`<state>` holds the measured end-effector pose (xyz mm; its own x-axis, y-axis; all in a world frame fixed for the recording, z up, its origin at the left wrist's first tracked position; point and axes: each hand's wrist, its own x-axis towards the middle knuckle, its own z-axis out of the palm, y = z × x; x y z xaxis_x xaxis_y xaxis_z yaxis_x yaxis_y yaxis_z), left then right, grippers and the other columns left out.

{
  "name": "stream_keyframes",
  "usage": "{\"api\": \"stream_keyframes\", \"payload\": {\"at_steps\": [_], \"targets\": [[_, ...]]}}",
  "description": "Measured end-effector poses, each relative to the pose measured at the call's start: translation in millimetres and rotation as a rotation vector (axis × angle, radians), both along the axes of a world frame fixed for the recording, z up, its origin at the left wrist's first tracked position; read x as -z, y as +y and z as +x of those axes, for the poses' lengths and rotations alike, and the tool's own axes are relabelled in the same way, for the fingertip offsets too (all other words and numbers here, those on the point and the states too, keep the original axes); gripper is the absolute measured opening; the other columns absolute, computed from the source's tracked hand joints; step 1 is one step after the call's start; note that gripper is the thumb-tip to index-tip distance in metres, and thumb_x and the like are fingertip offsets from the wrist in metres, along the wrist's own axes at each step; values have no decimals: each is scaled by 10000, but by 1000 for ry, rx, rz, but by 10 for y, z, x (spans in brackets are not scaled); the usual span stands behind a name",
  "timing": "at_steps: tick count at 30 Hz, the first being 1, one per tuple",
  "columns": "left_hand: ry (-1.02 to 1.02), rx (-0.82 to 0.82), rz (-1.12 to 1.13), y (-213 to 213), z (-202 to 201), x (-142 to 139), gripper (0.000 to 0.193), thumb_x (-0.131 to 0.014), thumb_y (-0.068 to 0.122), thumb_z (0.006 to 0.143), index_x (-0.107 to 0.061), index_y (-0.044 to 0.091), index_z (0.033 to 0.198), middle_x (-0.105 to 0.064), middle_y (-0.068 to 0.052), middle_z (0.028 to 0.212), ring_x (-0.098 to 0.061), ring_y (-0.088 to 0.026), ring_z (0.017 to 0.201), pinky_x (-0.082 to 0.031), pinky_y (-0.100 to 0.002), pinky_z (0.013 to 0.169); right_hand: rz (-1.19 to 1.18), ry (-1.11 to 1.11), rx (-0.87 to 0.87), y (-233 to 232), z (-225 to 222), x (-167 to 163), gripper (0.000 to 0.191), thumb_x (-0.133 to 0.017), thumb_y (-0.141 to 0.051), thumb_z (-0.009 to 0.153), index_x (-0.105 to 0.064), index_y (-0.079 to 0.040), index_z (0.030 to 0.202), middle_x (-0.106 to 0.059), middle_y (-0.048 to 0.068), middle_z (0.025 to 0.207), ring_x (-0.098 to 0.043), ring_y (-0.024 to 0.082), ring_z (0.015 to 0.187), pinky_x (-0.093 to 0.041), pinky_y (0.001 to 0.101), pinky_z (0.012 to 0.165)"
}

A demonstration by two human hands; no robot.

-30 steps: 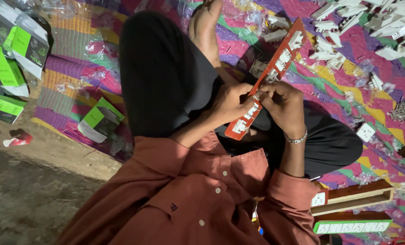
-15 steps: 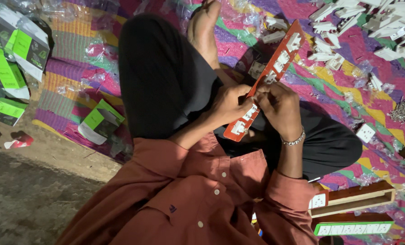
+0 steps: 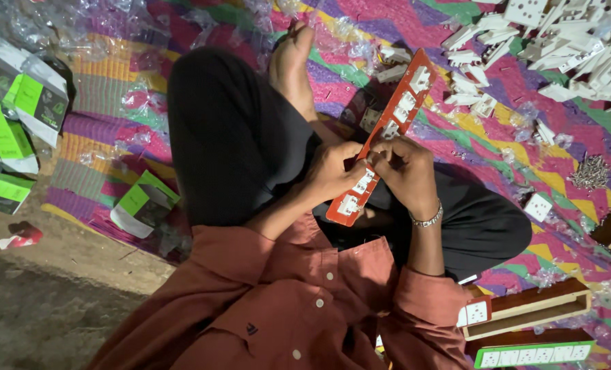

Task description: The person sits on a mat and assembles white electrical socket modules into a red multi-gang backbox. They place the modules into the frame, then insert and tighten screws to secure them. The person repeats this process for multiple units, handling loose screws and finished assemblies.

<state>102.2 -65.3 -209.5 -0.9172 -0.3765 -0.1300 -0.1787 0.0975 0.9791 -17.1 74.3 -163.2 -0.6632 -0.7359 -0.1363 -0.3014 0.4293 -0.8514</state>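
So the person is sitting cross-legged on a bright zigzag-patterned mat (image 3: pixel 579 199), looking straight down at their own lap. Both hands are on a long red strip panel (image 3: pixel 386 133) fitted with white socket modules. It sits near the middle of the view, slanting from about 7 o'clock up toward 1 o'clock, with its lower end over the lap and its upper end out over the mat.

The left hand (image 3: pixel 333 171) is curled closed around the lower part of the panel, fingers wrapped on its edge. The right hand (image 3: pixel 405 171) is pinched closed on the same panel just beside it, at 3 o'clock from the left, fingertips pressed on one of the white modules. There's a metal bracelet (image 3: pixel 425 219) on that wrist. The two hands are almost touching each other.

Around them: a big heap of loose white socket modules (image 3: pixel 559 48) at 1 o'clock, a small pile of screws (image 3: pixel 590 171) at 3 o'clock, and one loose white socket (image 3: pixel 538 205) near the right knee. At 5 o'clock there's a wooden box frame (image 3: pixel 531 312) and below it a green strip panel (image 3: pixel 531 354) with white sockets. Green and white cartons (image 3: pixel 18 116) are stacked off at 9 o'clock, one more carton (image 3: pixel 144 202) just beside the left knee. Crumpled clear plastic bags (image 3: pixel 38 27) are scattered across the top at 11 o'clock.
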Motion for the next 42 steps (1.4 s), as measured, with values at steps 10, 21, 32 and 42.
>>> {"api": "stream_keyframes", "payload": {"at_steps": [10,21,32,42], "targets": [[14,4,-36,-9,-7,-14,235,-688,105,892,-721,12,1105,-772,-165,987,-787,-227,879,-609,-327,789,48,77,21,-9,15,6,104,-785,-95,935,-740,-6,964,-618,82,745,-530,141,587,-408,298,549],[-39,15,-47,-23,15,-23,218,-683,107,882,-731,32,1081,-763,-168,947,-787,-238,850,-598,-333,744,-24,49,127,-110,100,23,157,-726,-110,1026,-670,23,966,-700,90,782,-651,135,645,-486,294,591],[11,18,-16,-24,15,-6,223,-671,81,884,-720,5,1088,-763,-173,974,-789,-231,889,-602,-329,787,116,63,157,-30,39,155,176,-729,-107,998,-702,31,892,-653,87,680,-559,111,559,-418,284,545],[-19,35,-24,-14,23,3,226,-674,89,891,-721,25,1103,-761,-168,977,-784,-246,879,-601,-339,773,68,41,104,-42,26,127,150,-721,-87,921,-681,44,862,-674,107,690,-591,147,549,-440,310,512]]}}
